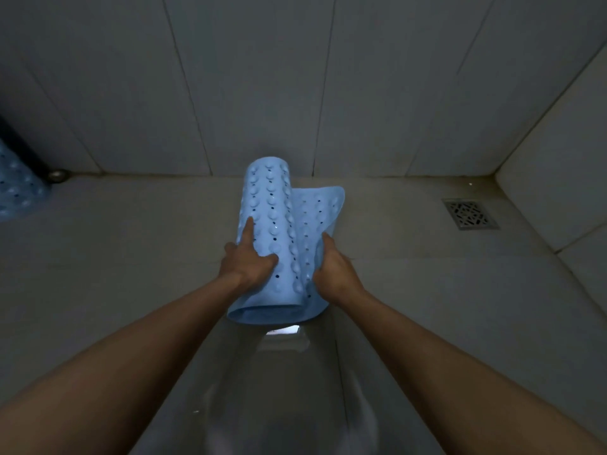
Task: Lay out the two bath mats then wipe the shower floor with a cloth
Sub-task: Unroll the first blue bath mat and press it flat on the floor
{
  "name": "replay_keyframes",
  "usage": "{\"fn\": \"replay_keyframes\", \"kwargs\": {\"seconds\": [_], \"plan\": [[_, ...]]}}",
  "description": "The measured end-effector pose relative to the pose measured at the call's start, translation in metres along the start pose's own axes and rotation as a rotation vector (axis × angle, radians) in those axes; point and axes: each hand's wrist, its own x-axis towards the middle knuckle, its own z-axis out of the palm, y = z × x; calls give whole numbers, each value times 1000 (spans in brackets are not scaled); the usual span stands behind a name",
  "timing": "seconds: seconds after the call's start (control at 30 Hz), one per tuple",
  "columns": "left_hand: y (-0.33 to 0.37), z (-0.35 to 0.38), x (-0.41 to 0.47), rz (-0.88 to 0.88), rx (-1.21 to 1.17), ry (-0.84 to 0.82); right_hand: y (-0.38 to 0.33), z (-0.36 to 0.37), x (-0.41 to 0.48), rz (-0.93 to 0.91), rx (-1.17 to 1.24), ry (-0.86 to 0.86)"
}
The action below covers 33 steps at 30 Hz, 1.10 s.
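A light blue rubber bath mat (269, 205), studded with suction cups and small holes, is rolled into a tube at the centre of the shower floor. One flap lies unrolled to the right. My left hand (248, 257) rests on top of the roll with the index finger stretched along it. My right hand (331, 267) grips the loose flap's edge beside the roll. A second blue mat (18, 185) shows partly at the far left edge. No cloth is in view.
A square metal floor drain (470, 214) sits at the right. A small round metal fitting (58, 175) is at the wall's foot on the left. Grey tiled walls (262, 77) close the back and right. A pale, glossy object (282, 339) lies just below the mat.
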Motion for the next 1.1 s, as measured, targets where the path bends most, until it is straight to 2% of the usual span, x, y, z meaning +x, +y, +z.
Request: {"fn": "replay_keyframes", "kwargs": {"seconds": [0.13, 0.23, 0.33, 0.4, 0.53, 0.67, 0.83, 1.1], "plan": [[-2, 8, 6, 11, 111, 12, -1, 8, 3, 76, -125, 19], [-2, 11, 0, 27, 176, 65, 1, 8, 4, 80, -400, 36], [-2, 12, 1, 45, 175, 65, 12, 4, 8, 174, -616, -72], [-4, 8, 1, 53, 193, 70, 22, 10, 12, 167, -724, -158], [-9, 4, 2, 160, 361, 57, 43, 30, 13, 146, -614, -248], [-11, 3, -3, 239, 522, 66, 54, 39, 10, 145, -594, -248], [-23, -2, -6, 208, 444, 72, 63, 38, 9, 120, -664, -219], [-9, 5, -6, 346, 185, 33, 92, -5, 2, 171, -671, -217]]}}
